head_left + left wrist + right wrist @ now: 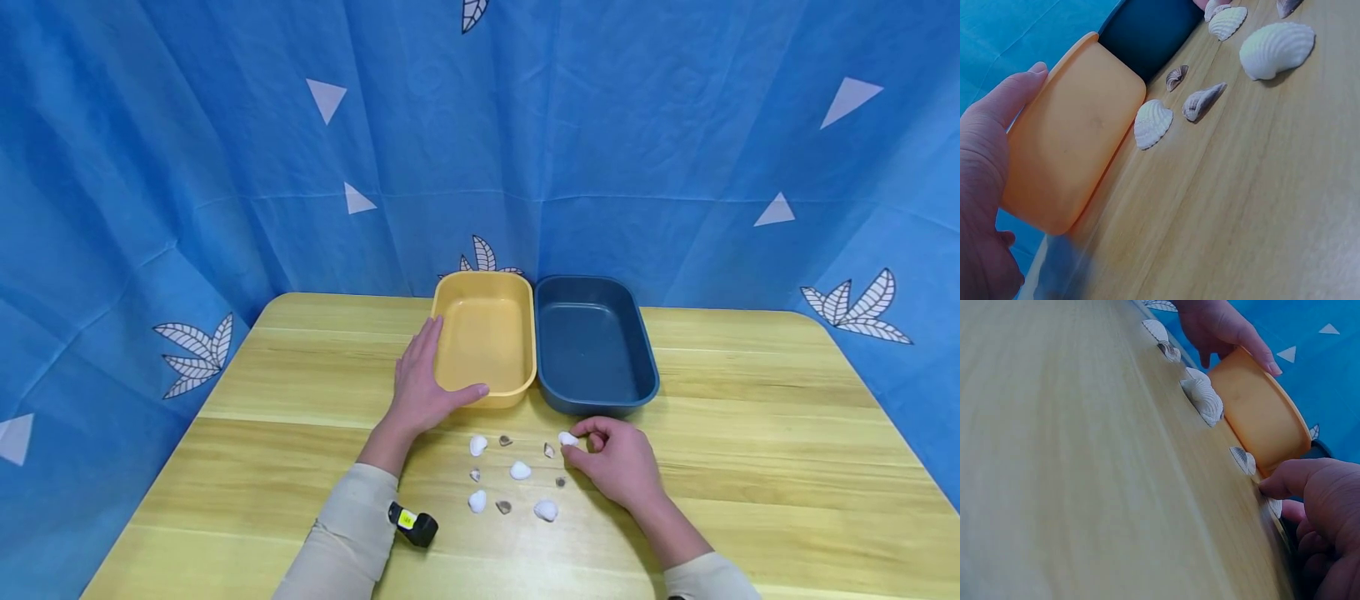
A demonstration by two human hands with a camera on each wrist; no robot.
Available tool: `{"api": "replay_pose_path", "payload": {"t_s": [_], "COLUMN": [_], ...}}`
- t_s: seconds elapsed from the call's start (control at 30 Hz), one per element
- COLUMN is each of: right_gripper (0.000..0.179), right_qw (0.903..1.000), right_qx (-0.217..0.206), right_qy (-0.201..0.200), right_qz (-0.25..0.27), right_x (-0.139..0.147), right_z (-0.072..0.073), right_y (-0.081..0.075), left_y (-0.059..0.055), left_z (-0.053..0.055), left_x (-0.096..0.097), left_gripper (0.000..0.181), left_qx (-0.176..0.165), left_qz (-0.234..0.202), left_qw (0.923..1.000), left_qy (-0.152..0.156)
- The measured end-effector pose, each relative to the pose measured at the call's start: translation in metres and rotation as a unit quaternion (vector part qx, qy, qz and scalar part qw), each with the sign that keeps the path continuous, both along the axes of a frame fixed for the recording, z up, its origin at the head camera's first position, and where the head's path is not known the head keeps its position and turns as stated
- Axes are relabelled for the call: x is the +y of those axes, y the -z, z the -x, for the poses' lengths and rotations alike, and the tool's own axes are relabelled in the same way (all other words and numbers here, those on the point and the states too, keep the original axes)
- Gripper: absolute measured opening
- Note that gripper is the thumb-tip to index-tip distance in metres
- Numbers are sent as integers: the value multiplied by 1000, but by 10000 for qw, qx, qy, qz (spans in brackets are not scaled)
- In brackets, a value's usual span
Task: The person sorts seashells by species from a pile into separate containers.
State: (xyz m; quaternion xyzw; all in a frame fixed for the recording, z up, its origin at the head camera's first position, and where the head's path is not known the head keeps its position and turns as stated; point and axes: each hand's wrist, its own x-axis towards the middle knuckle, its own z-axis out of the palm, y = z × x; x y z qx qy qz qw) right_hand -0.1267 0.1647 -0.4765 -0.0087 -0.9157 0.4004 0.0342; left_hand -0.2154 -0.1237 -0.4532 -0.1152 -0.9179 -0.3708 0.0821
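Observation:
My left hand (423, 387) rests against the near left corner of a yellow plastic bin (484, 329), its fingers straight along the side and its thumb at the front rim. In the left wrist view the thumb touches the rim. My right hand (618, 462) pinches a white seashell (567, 438) on the table between thumb and forefinger, just in front of the dark blue bin (588, 354). In the right wrist view that shell is partly hidden by the fingers. Beside it, white ribbed shells (521, 471) and smaller brownish shells (504, 507) lie spread out in rough rows.
The two bins stand side by side at the back of the wooden table (765, 417). A blue curtain (637, 125) with white triangles and leaf prints hangs behind it. A small black device (422, 529) sits on the left wrist.

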Motion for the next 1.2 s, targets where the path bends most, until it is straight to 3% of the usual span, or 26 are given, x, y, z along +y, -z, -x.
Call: {"api": "replay_pose_path", "payload": {"t_s": [0.47,0.9,1.2], "right_gripper": [19,21,22], "right_qw": [9996,9985,9974], "right_qx": [-275,-245,-136], "right_qy": [-52,-153,-274], "right_qz": [-78,471,657], "right_x": [0,2,-1], "right_z": [1,1,-3], "right_y": [-4,-8,-21], "left_y": [0,3,3], "left_z": [-1,1,0], "left_x": [1,1,1], "left_gripper": [125,126,126], "left_qx": [-92,-37,-92], "left_qz": [-42,-122,-106], "left_qw": [9999,9999,9999], "left_qy": [13,-9,-46]}}
